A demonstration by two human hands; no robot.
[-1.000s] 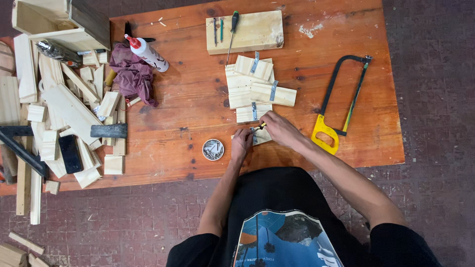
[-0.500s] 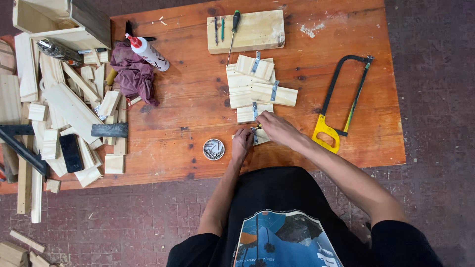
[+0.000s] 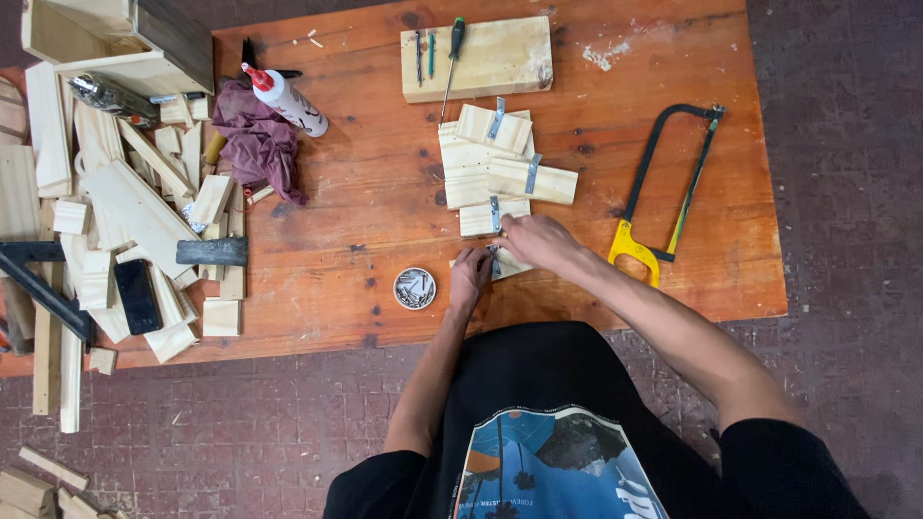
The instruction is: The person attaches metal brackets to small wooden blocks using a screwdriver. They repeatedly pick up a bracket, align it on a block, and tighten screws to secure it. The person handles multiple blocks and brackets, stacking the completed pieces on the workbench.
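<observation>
On the orange wooden table [image 3: 365, 192] lies a set of pale wood pieces joined with small metal hinges [image 3: 500, 168]. My right hand [image 3: 534, 240] rests over the nearest small wood piece [image 3: 511, 265], fingers pinched at a metal hinge on it. My left hand [image 3: 471, 274] presses on the same piece from the left, fingertips meeting the right hand's. Whether a screw or a tool sits between the fingers is hidden. A small round tin of screws [image 3: 414, 288] stands just left of my left hand.
A yellow-handled hacksaw [image 3: 663, 192] lies at the right. A wood block with screwdrivers [image 3: 478, 58] sits at the far edge. A glue bottle [image 3: 286, 100] and purple rag [image 3: 258, 144] lie left of centre. Wood offcuts [image 3: 125, 221] crowd the left edge.
Both hands stay on the small wood piece with only slight finger shifts. Nothing else has moved.
</observation>
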